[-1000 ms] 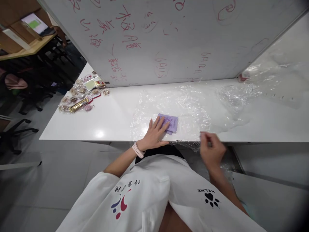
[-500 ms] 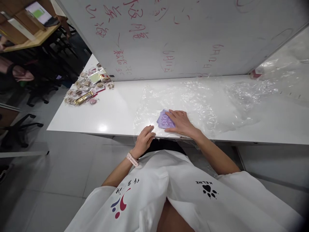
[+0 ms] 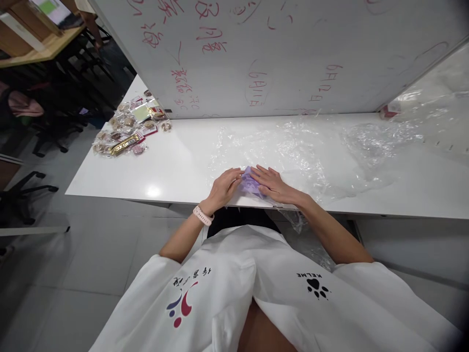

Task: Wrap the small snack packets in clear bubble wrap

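A small purple packet or folded sheet with a paler pattern (image 3: pixel 250 184) lies on clear plastic film (image 3: pixel 271 146) near the front edge of the white table. I cannot tell whether it is one piece or several. My left hand (image 3: pixel 225 187), with a pale pink band on its wrist, reaches its left side. The fingers there are stretched out and the fingertips touch its edge. From the right, my right hand (image 3: pixel 274 186) rests flat with fingers extended over the purple piece, hiding its right part.
Several small wrapped items and gold packets (image 3: pixel 126 144) are piled at the table's left end. A whiteboard with red writing (image 3: pixel 278 58) stands along the back of the table (image 3: pixel 183 166). More crumpled clear plastic (image 3: pixel 381 146) spreads to the right, and some hangs over the front edge.
My left hand has moved up from the table's front edge to the left side of the purple piece. My right hand has flattened over it. The plastic under them has shifted slightly.
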A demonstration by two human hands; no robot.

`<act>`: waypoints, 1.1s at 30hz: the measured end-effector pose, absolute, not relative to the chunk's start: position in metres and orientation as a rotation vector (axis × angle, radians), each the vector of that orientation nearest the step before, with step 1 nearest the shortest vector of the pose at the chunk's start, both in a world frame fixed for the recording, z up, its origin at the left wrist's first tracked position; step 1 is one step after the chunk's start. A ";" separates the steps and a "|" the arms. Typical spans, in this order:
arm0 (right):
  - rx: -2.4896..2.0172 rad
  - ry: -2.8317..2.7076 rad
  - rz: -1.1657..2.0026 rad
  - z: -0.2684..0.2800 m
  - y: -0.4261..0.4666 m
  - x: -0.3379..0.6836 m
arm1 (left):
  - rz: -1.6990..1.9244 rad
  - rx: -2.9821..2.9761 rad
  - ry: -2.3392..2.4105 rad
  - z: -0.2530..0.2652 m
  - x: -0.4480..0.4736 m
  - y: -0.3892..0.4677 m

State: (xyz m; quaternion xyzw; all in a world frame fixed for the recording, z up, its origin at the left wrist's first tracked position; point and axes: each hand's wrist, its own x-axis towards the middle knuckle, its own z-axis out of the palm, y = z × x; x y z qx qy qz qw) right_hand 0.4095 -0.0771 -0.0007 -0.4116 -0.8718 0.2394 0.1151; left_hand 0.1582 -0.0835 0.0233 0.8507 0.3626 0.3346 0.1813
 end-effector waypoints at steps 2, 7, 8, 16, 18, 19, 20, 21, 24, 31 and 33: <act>-1.230 -2.455 0.761 0.005 -0.081 0.415 | 0.837 2.354 1.047 0.029 0.168 -0.065; -1.335 -2.324 0.608 0.013 -0.116 0.431 | 0.524 2.295 1.153 0.026 0.181 -0.042; -1.369 -2.318 0.578 0.011 -0.126 0.432 | 0.516 2.269 1.181 0.025 0.182 -0.043; -1.583 -2.218 0.298 -0.015 -0.156 0.402 | 0.542 2.487 1.416 0.037 0.170 -0.037; -1.591 -2.192 0.245 -0.019 -0.154 0.396 | 0.678 2.581 1.528 0.045 0.160 -0.038; -1.593 -2.181 0.230 -0.020 -0.154 0.395 | 0.785 2.583 1.595 0.048 0.156 -0.042; -1.589 -2.177 0.219 -0.020 -0.155 0.394 | 0.916 2.560 1.658 0.050 0.152 -0.049; -1.583 -2.179 0.214 -0.021 -0.155 0.394 | 1.055 2.526 1.690 0.050 0.151 -0.060; -1.576 -2.190 0.215 -0.021 -0.158 0.396 | 1.268 2.560 1.369 0.038 0.156 -0.102; -1.563 -2.229 0.254 -0.019 -0.157 0.401 | 0.538 2.819 0.778 0.007 0.180 -0.111; -1.532 -2.245 0.267 -0.018 -0.157 0.405 | 0.414 2.835 0.776 0.006 0.180 -0.084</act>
